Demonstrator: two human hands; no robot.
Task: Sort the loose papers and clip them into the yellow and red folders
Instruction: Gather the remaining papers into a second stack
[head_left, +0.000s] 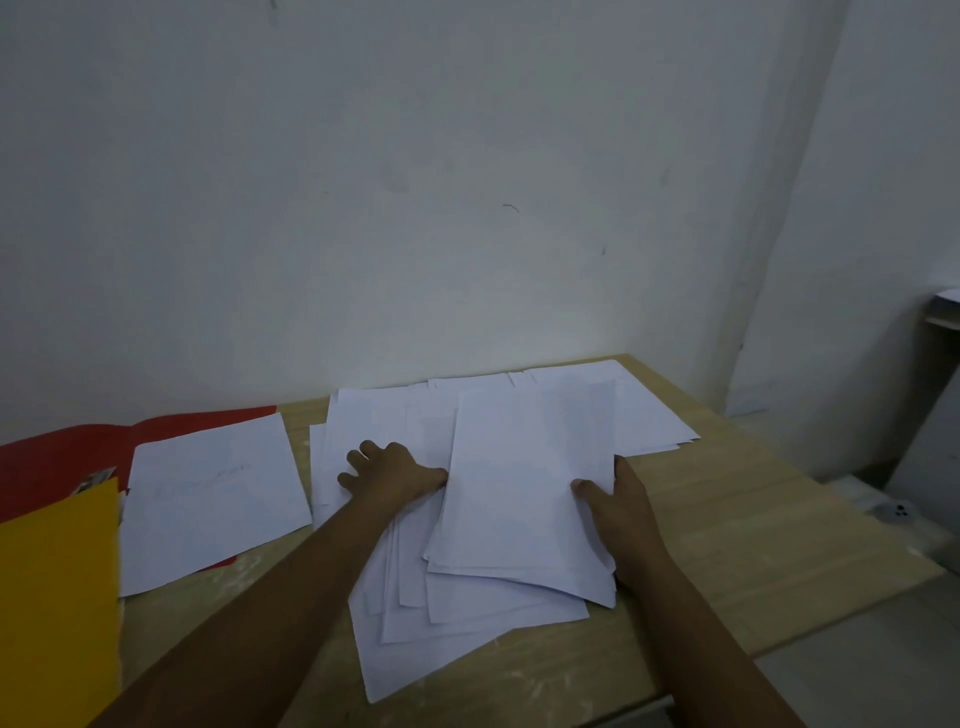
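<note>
- Bare pale wood tabletop (727, 519) lies right of my right hand (623, 512), which grips thin white sheets (524, 483).
- My left hand (392, 470) presses loose white papers (395, 415), fingers spread.
- Glossy red folder (57, 457) and yellow folder (52, 597) sit far left.

No legible text

The sheet (213, 499) at nine o'clock on the red folder (62, 457) carries faint pencil-like marks, too dim to read.
</note>
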